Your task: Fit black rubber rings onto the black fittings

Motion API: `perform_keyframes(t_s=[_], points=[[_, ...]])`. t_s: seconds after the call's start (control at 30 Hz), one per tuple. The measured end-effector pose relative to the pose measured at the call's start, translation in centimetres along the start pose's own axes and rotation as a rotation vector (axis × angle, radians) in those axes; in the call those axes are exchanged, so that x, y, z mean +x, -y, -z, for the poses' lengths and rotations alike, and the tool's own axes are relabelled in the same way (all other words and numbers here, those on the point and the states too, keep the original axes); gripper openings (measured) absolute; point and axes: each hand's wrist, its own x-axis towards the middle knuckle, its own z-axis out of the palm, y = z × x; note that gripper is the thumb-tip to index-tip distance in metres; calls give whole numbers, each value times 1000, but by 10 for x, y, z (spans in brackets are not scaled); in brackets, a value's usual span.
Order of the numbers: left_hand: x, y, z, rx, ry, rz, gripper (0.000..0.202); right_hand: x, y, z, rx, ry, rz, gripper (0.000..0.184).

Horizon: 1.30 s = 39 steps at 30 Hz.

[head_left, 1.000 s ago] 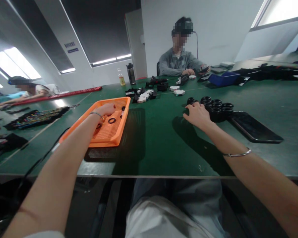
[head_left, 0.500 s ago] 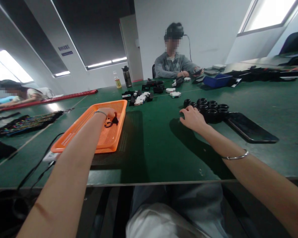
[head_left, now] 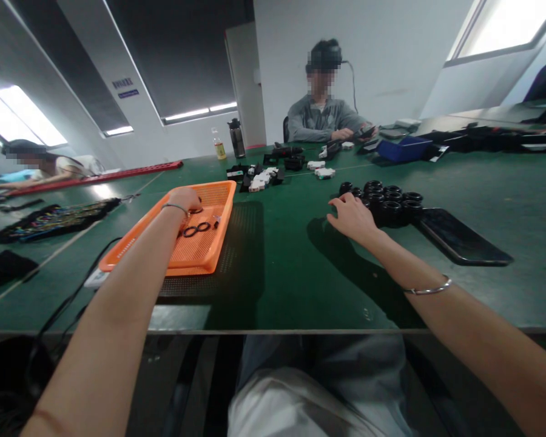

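My left hand (head_left: 184, 197) reaches down into an orange mesh basket (head_left: 199, 264), its fingers curled and mostly hidden. Right by its fingertips is a dark ring-like piece; I cannot make out if it is held. Two black rings (head_left: 196, 229) lie on the basket floor closer to me, beside a small black piece (head_left: 216, 224). My right hand (head_left: 353, 216) rests at the left side of a cluster of several black round parts with hollow tops (head_left: 391, 209). Its fingers are apart, close to the nearest parts, holding nothing visible.
A black phone (head_left: 465, 237) lies right of the cluster. Further back are white and black pieces (head_left: 262, 178), a blue bin (head_left: 401, 149), a bottle (head_left: 219, 145) and a dark flask (head_left: 236, 138). A person (head_left: 321, 121) sits opposite. Cables (head_left: 68, 297) run left of the basket.
My left hand has shifted left and back inside the basket, uncovering the black rings and small piece on its floor. My right hand stays nearly where it was. The view has tilted slightly.
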Motion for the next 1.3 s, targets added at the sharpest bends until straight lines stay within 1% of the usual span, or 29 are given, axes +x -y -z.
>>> perform_keyframes(t_s=[0.03, 0.07, 0.1, 0.13, 0.17, 0.2, 0.27, 0.3, 0.37, 0.4, 0.43, 0.47, 0.5, 0.57, 0.6, 0.7, 0.77, 0.87, 0.93, 1.03, 1.07, 1.13, 1.2, 1.3], points=[[-6, -10, 12, -15, -95, 124, 55, 0, 1, -1, 34, -21, 17, 36], [-14, -23, 24, -50, -172, 168, 57, 1, 2, -2, 81, -40, 42, 35], [-23, -38, 36, -96, -230, 147, 56, 2, 4, -3, 143, -52, 73, 33], [-34, -53, 46, -147, -270, 103, 55, 3, 5, -4, 222, -53, 104, 32], [-44, -70, 55, -198, -307, 30, 53, 4, 7, -4, 319, -40, 130, 30], [-55, -87, 62, -256, -318, -44, 51, 4, 10, -4, 437, -6, 146, 29], [-76, -119, 65, -379, -308, -189, 47, 4, 16, -3, 718, 121, 131, 32], [-85, -134, 63, -441, -304, -262, 45, 4, 20, -2, 885, 227, 102, 37], [-100, -162, 49, -540, -269, -387, 40, 1, 29, -2, 1181, 446, 61, 49], [-105, -173, 38, -577, -233, -412, 37, -1, 34, -2, 1287, 504, 45, 53], [-108, -183, 26, -614, -203, -430, 34, -3, 38, -3, 1356, 536, 19, 53], [-110, -192, 13, -658, -172, -448, 31, -5, 41, -5, 1398, 533, -22, 51], [-110, -198, 0, -707, -165, -451, 28, -7, 44, -7, 1417, 519, -72, 44], [-106, -205, -23, -815, -211, -456, 24, -9, 49, -10, 1439, 488, -173, 29], [-103, -207, -34, -875, -224, -461, 25, -10, 51, -11, 1456, 475, -220, 23], [-93, -203, -54, -1111, -197, -564, 46, -10, 53, -12, 1545, 423, -325, 10], [-88, -199, -60, -1263, -116, -548, 51, -7, 52, -11, 1586, 361, -349, 9], [-83, -193, -63, -1503, 76, -428, 50, -3, 44, -11, 1525, 278, -331, 6], [-82, -192, -64, -1671, 186, -380, 49, -1, 38, -11, 1397, 246, -281, 2], [-81, -192, -65, -1886, 279, -373, 47, -2, 31, -13, 1215, 303, -87, 16], [-82, -192, -66, -1938, 300, -372, 46, -2, 30, -14, 1189, 332, -36, 21], [-83, -193, -67, -2005, 337, -360, 43, -3, 30, -16, 1179, 358, 20, 28], [-83, -193, -68, -2041, 362, -341, 40, -2, 29, -19, 1169, 329, 51, 30], [-83, -195, -69, -2094, 347, -310, 34, 1, 25, -21, 1125, 225, 69, 35]])
